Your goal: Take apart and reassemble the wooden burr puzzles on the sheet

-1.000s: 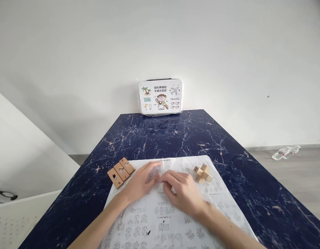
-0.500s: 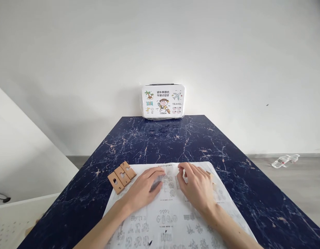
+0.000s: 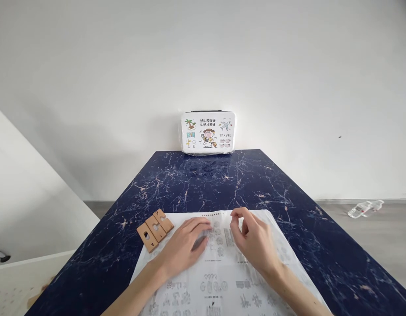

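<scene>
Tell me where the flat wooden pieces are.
In the head view, the flat wooden pieces lie left of the left hand, at the far-left corner of the printed sheet.

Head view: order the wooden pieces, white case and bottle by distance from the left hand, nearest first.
1. Wooden pieces, just left of the left hand.
2. White case, standing at the far edge of the table.
3. Bottle, far right, off the table.

A navy counter (image 3: 222, 180) veined with pale marble streaks carries a white sheet (image 3: 222, 272) printed with grey diagrams, tan wooden pieces (image 3: 155, 224) and a white case (image 3: 208, 132) with cartoon travel drawings, against a plain white wall (image 3: 203, 57) and grey floor (image 3: 380, 237).
</scene>
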Tool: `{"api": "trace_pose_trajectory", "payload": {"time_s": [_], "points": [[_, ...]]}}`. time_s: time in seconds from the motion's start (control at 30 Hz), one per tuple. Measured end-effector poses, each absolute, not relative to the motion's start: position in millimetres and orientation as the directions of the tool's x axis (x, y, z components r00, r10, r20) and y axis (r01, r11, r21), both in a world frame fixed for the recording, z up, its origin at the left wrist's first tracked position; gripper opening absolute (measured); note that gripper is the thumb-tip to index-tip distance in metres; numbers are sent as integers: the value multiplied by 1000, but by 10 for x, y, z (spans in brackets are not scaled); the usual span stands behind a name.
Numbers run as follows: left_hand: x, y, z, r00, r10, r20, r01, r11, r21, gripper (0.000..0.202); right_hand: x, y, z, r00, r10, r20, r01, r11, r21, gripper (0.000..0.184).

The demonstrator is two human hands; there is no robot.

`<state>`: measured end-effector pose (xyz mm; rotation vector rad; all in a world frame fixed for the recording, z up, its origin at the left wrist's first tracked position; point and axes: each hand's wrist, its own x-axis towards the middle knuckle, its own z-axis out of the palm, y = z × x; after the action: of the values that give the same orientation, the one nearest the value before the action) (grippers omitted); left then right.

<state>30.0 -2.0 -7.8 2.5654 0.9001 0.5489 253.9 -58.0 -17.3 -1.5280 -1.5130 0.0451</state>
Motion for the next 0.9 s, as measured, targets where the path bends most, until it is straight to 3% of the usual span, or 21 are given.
{"api": "trace_pose_trajectory", "payload": {"time_s": [0.1,0.2,0.27,0.4,0.6,0.9], "points": [[305,-33,-67,725,641,251,491,-737,464,30,2526,-623,-86,261,863,433,461,283,-841,16],[309,-58,-49,727,636,260,478,-740,474,27,2540,-627,-5,276,929,246,86,232,-969,18],[316,-88,-23,731,636,247,466,-730,500,26,2563,-605,30,266,956,126,-179,178,-968,17],[353,-177,47,743,638,201,418,-677,606,34,2578,-553,37,219,976,-11,-566,118,-816,19],[478,-336,31,748,620,238,350,-672,653,38,2444,-578,-14,120,986,-112,-714,7,-700,25],[521,-357,-32,777,551,303,387,-799,460,22,2427,-592,-22,130,987,-99,-692,19,-722,24]]}}
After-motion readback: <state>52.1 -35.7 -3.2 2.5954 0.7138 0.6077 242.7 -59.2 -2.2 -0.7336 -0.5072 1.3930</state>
